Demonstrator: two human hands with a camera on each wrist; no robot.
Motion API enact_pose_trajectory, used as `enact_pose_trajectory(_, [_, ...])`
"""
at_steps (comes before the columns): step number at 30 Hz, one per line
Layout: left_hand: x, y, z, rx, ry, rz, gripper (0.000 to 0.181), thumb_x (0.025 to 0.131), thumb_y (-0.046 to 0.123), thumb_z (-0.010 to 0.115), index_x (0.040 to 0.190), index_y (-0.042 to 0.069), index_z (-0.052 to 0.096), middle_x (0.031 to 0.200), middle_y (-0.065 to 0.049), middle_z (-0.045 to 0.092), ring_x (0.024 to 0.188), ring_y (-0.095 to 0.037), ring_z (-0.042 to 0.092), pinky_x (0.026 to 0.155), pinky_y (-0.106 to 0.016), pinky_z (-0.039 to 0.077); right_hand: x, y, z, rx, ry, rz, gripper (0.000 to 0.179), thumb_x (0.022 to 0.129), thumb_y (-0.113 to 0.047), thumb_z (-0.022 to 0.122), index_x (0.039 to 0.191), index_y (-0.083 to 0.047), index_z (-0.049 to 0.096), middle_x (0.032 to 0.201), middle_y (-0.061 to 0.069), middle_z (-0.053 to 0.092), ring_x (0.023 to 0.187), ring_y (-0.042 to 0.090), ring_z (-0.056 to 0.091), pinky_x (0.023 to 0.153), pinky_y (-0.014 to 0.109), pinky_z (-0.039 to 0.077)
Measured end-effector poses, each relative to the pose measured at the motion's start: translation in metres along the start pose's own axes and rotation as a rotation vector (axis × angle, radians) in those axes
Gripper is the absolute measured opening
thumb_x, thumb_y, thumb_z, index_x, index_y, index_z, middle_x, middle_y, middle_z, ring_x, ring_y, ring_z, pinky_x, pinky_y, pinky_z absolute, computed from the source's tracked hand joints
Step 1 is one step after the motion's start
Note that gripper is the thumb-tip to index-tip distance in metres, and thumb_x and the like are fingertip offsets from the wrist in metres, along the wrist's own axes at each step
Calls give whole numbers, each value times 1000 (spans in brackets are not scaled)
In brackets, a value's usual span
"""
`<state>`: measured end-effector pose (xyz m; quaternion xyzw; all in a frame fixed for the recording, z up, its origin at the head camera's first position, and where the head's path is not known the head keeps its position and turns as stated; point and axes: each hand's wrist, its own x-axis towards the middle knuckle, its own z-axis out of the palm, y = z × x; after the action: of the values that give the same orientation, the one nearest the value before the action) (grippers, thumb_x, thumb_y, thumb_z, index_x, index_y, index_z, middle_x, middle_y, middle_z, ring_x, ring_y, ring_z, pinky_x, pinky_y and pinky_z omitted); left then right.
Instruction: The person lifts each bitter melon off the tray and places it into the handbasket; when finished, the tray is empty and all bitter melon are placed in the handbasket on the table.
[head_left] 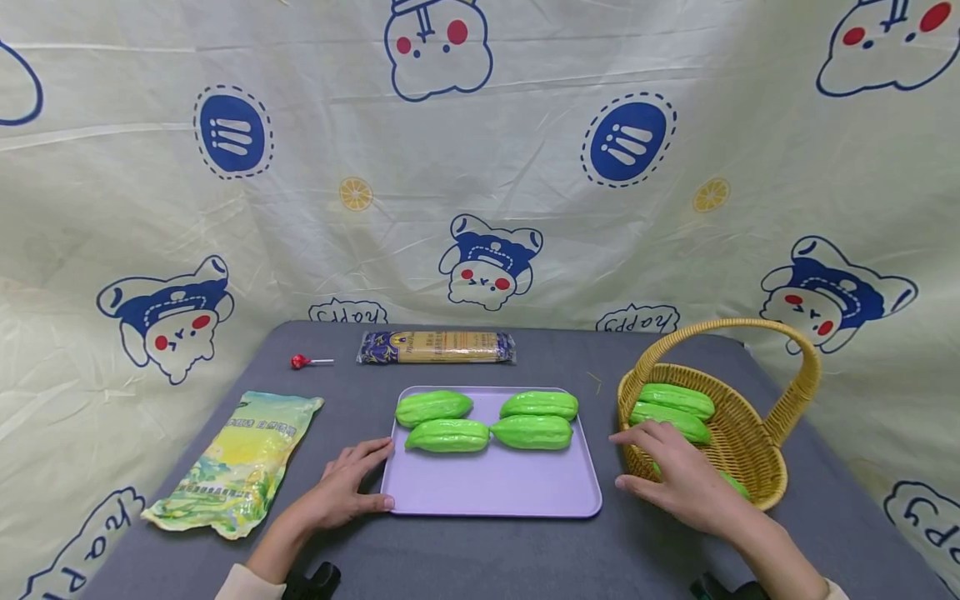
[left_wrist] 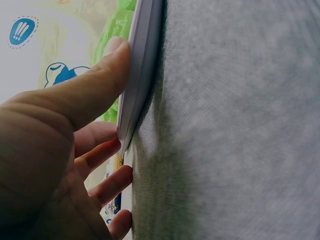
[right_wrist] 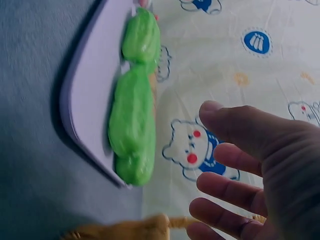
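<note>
On the lilac tray (head_left: pixel 491 492) lie several glossy green ridged gourds (head_left: pixel 447 435), in two short columns across its far half. My left hand (head_left: pixel 347 487) touches the tray's left edge, its thumb (left_wrist: pixel 112 65) at the rim and the fingers fairly straight and spread. Over the left side of a wicker basket (head_left: pixel 738 433) hovers my right hand (head_left: pixel 678 477), with relaxed, parted fingers and nothing between them. More green gourds (head_left: pixel 677 400) lie inside that basket, one partly hidden by the hand. In the right wrist view, gourds (right_wrist: pixel 132 115) on the tray appear beyond the fingertips.
A packet of noodles (head_left: pixel 437 347) lies behind the tray, with a red lollipop (head_left: pixel 300 362) to its left. At the left is a yellow-green bag (head_left: pixel 236 462). The basket's arched handle (head_left: pixel 720 325) rises high at the right. A printed curtain (head_left: pixel 300 217) hangs behind the grey table.
</note>
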<state>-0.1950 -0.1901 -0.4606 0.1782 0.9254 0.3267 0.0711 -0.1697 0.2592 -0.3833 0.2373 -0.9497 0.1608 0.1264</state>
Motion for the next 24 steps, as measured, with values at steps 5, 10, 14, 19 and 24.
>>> enact_pose_trajectory(5, [0,-1,0,6,1,-2,80,76,41,75,142,9,42,148,-9,38,127,-34,36,91,-55,26,5,-10,15,-4,30,-79,42,73,-29,80,110,-18,65,104,-8,60,99,12,55,81,37,46])
enact_pose_trajectory(10, [1,-2,0,8,-1,-3,80,76,41,74,142,9,42,148,-10,38,126,-33,36,90,-53,27,12,-21,31,26,27,-104,43,71,-28,81,110,-20,65,103,-8,60,96,10,54,81,37,46])
enact_pose_trajectory(14, [1,-2,1,13,5,5,80,76,41,74,142,8,42,147,-10,38,125,-33,37,89,-52,27,19,-27,43,24,40,-119,43,71,-30,81,109,-20,65,103,-8,60,96,9,53,79,34,46])
enact_pose_trajectory(19, [1,-2,1,17,13,10,80,76,41,75,141,8,43,147,-10,39,126,-34,37,89,-53,28,28,-28,56,19,99,-153,42,71,-29,82,107,-16,66,100,-4,61,93,11,51,76,32,45])
enact_pose_trajectory(24, [1,-2,1,10,8,7,79,76,41,74,142,8,43,147,-10,39,126,-34,37,90,-56,27,39,-26,67,3,126,-140,44,71,-28,82,109,-13,65,101,1,61,92,13,50,75,33,44])
